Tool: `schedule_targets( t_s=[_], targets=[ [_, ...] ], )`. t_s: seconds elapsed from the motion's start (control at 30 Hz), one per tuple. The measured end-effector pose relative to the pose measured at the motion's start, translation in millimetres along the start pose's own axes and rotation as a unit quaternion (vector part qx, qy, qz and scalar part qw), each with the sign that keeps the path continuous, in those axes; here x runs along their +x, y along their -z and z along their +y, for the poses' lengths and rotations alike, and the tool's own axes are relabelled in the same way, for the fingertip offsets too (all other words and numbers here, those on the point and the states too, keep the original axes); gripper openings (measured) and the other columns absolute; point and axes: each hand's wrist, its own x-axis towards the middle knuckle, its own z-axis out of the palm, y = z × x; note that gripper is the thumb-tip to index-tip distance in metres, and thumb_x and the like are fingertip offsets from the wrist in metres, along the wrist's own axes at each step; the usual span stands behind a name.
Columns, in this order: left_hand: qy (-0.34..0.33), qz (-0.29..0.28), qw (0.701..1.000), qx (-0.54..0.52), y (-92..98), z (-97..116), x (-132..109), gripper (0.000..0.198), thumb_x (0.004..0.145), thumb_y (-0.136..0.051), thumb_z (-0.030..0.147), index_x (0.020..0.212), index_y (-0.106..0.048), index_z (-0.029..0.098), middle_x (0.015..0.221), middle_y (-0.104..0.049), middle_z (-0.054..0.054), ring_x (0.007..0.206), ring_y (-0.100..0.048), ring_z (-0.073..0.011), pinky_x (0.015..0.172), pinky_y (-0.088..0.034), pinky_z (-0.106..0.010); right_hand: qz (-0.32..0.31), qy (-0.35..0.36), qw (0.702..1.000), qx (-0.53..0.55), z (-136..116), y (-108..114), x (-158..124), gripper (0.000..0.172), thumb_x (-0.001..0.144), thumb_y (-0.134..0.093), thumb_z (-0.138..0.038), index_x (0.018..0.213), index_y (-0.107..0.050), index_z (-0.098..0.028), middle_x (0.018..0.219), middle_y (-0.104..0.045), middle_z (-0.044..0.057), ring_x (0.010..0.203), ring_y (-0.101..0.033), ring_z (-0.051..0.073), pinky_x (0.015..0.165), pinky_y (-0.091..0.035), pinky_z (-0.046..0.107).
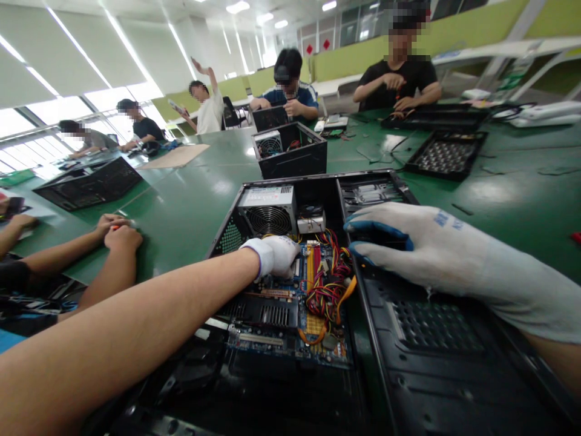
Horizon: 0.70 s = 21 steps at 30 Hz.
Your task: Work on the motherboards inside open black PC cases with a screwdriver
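An opened black computer case (358,339) lies in front of me. Inside it are a blue motherboard (263,339), a silver power supply (267,200) and a tangle of coloured cables (324,293). My left hand (278,254), in a white glove, reaches down to the board just below the power supply's fan; its fingertips are hidden. In a white and blue glove, my right hand (403,236) rests over the edge of a black metal panel (436,375) at the right. Its thumb and fingers are apart, with a gap showing between them.
Another computer case (290,151) stands just beyond mine on the green table (177,200). A black case part (447,154) lies at the back right. A neighbour's hands (120,233) are at the left. Several people sit around the table, and another case (88,184) lies far left.
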Motion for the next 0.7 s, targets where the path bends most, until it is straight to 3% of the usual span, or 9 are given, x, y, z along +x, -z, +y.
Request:
schedule_targets(
  t_s=[0.23,0.43,0.57,0.7],
  targets=[
    [0.003,-0.004,1.0,-0.002,3.1,1,-5,0.05,0.076,-0.076,0.041,0.118,-0.071,0.016,0.123,-0.076,-0.016,0.111,-0.074,-0.0345,0.092,-0.061,-0.039,0.001,-0.012,1.0,-0.006,-2,0,0,0.048,0.092,-0.063,-0.061,0.124,-0.075,-0.026,0.123,-0.077,0.006,0.111,-0.071,0.033,0.095,-0.056,0.046],
    [0.013,0.015,0.999,-0.027,4.4,0,-6,0.065,0.074,-0.076,0.055,0.126,-0.066,0.016,0.124,-0.075,-0.017,0.111,-0.074,-0.0348,0.091,-0.061,-0.038,0.014,-0.016,1.0,0.01,-6,2,-1,0.045,0.093,-0.065,-0.059,0.122,-0.074,-0.026,0.123,-0.077,0.006,0.111,-0.071,0.032,0.097,-0.057,0.047],
    [0.009,0.052,0.998,-0.047,9.6,1,-10,0.069,0.081,-0.069,0.055,0.135,-0.06,0.013,0.129,-0.073,-0.019,0.115,-0.073,-0.0334,0.095,-0.06,-0.038,0.038,-0.02,0.999,0.008,-6,4,-4,0.044,0.096,-0.062,-0.058,0.123,-0.073,-0.026,0.124,-0.076,0.007,0.112,-0.071,0.032,0.097,-0.058,0.05],
    [-0.004,0.084,0.995,-0.062,19.2,2,-23,0.053,0.092,-0.057,0.044,0.134,-0.061,0.011,0.133,-0.072,-0.02,0.12,-0.071,-0.0309,0.1,-0.057,-0.037,0.091,-0.08,0.992,-0.022,-3,5,-18,0.053,0.095,-0.061,-0.061,0.134,-0.068,-0.026,0.138,-0.07,0.011,0.127,-0.065,0.037,0.11,-0.051,0.058]
  ],
)
